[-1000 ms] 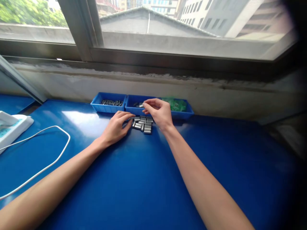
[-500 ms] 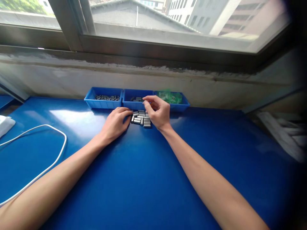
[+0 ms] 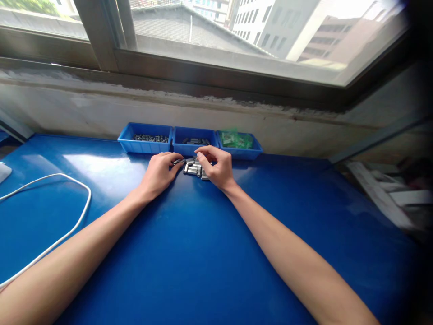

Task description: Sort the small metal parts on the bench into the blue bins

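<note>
Small silver metal pieces (image 3: 192, 170) with dark edges lie in a tight group on the blue table, between my two hands. My left hand (image 3: 158, 170) rests at the left of the group, and a small silver piece (image 3: 177, 161) shows between its thumb and fingers. Over the right side of the group, my right hand (image 3: 218, 168) is closed in a pinch, thumb against fingertips. Whatever it may hold is too small to make out. It hides part of the group.
Three blue bins line the wall: the left bin (image 3: 145, 147) holds many small metal parts, the middle bin (image 3: 177, 148) more silver pieces, the right bin (image 3: 238, 153) green-tinted plastic bags (image 3: 237, 139). A white cable (image 3: 88, 198) curves across the table (image 3: 203, 253) at left.
My right hand has come down and left, from in front of the middle bin to over the pieces. A silver piece now shows between my left fingers. The view has shifted slightly.
</note>
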### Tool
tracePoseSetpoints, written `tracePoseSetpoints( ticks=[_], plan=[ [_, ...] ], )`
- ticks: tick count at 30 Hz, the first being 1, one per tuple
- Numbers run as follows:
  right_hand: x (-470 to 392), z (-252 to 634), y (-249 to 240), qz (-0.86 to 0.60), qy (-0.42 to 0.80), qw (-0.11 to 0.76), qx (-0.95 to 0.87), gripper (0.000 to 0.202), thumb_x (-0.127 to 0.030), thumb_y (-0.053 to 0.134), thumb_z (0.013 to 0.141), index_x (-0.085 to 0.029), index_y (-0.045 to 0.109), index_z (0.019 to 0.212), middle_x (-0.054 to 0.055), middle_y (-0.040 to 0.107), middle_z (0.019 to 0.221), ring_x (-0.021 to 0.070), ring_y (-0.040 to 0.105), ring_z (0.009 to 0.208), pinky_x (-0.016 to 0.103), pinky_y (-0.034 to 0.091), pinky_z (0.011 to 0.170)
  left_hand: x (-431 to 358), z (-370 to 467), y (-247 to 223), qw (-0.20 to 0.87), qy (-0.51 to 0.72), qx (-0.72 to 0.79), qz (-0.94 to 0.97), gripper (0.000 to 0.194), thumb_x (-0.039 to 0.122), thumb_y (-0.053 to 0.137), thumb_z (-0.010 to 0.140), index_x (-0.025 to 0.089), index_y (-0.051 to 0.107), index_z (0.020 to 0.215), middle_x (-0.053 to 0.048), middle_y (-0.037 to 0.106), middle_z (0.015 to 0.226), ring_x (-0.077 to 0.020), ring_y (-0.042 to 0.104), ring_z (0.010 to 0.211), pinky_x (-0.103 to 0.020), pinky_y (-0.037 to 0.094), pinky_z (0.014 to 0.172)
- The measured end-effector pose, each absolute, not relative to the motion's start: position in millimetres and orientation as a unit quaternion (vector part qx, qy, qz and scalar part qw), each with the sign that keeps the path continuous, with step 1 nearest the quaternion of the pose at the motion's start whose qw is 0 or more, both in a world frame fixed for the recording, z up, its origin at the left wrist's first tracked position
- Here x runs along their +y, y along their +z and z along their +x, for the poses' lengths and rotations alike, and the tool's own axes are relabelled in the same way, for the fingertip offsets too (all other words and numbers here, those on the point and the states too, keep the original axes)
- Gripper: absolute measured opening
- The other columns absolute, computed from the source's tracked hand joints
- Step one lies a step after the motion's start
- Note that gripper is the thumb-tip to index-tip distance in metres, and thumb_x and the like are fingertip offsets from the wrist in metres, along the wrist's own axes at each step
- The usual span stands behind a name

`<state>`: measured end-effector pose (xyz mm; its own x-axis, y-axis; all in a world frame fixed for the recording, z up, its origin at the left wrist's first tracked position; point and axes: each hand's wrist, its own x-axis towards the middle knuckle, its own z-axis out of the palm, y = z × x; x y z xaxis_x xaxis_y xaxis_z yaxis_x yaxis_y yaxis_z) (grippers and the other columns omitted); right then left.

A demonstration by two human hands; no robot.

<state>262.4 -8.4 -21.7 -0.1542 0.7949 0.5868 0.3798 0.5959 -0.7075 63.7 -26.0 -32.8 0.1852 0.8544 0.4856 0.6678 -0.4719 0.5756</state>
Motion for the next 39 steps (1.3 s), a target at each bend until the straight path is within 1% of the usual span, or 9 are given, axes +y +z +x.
tracePoseSetpoints(
  ticks=[6,10,14,17,22,26,30,35,39],
  plan=[
    [-7,263,-23,-0.41,0.222,0.508,-0.725,0.017,-0.03,0.061,0.088,-0.019,0.073,0.087,0.001,0.072,0.077,0.0131,0.059,0.058,0.026,0.047,0.058,-28,63,-28,0.197,0.416,0.54,0.705,0.028,0.039,0.079,0.079,0.015,0.08,0.093,-0.007,0.078,0.088,-0.0187,0.069,0.07,-0.028,0.056,0.07],
    [-5,264,-24,-0.418,0.231,0.501,-0.722,0.018,-0.032,0.061,0.088,-0.019,0.073,0.087,0.002,0.073,0.079,0.0127,0.058,0.056,0.026,0.047,0.057,-27,62,-26,0.233,0.422,0.563,0.672,0.038,0.04,0.083,0.072,0.014,0.08,0.1,-0.007,0.078,0.087,-0.0198,0.07,0.071,-0.029,0.056,0.068],
    [-4,264,-25,-0.415,0.241,0.489,-0.728,0.018,-0.032,0.062,0.087,-0.019,0.073,0.089,0.002,0.073,0.081,0.013,0.059,0.057,0.026,0.047,0.057,-25,61,-26,0.203,0.39,0.553,0.708,0.034,0.036,0.077,0.079,0.015,0.079,0.105,-0.005,0.075,0.077,-0.0171,0.065,0.063,-0.029,0.053,0.067],
    [-5,263,-24,-0.416,0.248,0.484,-0.729,0.018,-0.032,0.062,0.087,-0.019,0.073,0.09,0.002,0.073,0.08,0.013,0.06,0.057,0.025,0.047,0.057,-24,61,-28,0.162,0.383,0.527,0.742,0.024,0.029,0.067,0.086,0.015,0.079,0.102,-0.005,0.073,0.083,-0.0143,0.062,0.062,-0.027,0.052,0.067],
    [-6,262,-22,-0.418,0.248,0.482,-0.729,0.019,-0.033,0.061,0.087,-0.019,0.073,0.089,0.002,0.073,0.079,0.0125,0.059,0.056,0.025,0.047,0.057,-23,62,-30,0.16,0.419,0.512,0.733,0.026,0.029,0.063,0.09,0.016,0.077,0.107,-0.006,0.071,0.087,-0.0144,0.063,0.068,-0.026,0.053,0.069],
    [-6,262,-22,-0.413,0.237,0.483,-0.735,0.018,-0.031,0.062,0.087,-0.019,0.073,0.094,0.001,0.07,0.077,0.0122,0.059,0.057,0.025,0.047,0.057,-23,62,-27,0.256,0.496,0.467,0.686,0.032,0.039,0.066,0.091,0.017,0.073,0.114,-0.007,0.073,0.094,-0.0184,0.07,0.083,-0.029,0.056,0.08],
    [-7,260,-23,-0.405,0.221,0.473,-0.75,0.023,-0.03,0.062,0.087,-0.02,0.071,0.106,-0.001,0.068,0.076,0.0106,0.056,0.055,0.024,0.047,0.057,-23,61,-22,0.405,0.517,0.431,0.619,0.053,0.049,0.073,0.085,0.014,0.065,0.124,-0.006,0.076,0.082,-0.0204,0.074,0.074,-0.029,0.059,0.072],
    [-8,259,-23,-0.362,0.201,0.448,-0.793,0.029,-0.028,0.065,0.087,-0.019,0.07,0.114,-0.001,0.07,0.082,0.0085,0.052,0.054,0.023,0.049,0.06,-21,58,-19,0.445,0.522,0.422,0.592,0.054,0.052,0.075,0.083,0.014,0.065,0.121,-0.004,0.075,0.073,-0.0193,0.074,0.067,-0.028,0.06,0.068],
    [-8,259,-26,-0.325,0.175,0.427,-0.826,0.033,-0.033,0.07,0.089,-0.018,0.07,0.119,0.002,0.073,0.089,0.0096,0.055,0.058,0.025,0.051,0.066,-20,57,-21,0.447,0.509,0.409,0.611,0.051,0.053,0.072,0.087,0.015,0.063,0.12,-0.003,0.074,0.072,-0.0182,0.073,0.066,-0.026,0.059,0.065]
  ],
)
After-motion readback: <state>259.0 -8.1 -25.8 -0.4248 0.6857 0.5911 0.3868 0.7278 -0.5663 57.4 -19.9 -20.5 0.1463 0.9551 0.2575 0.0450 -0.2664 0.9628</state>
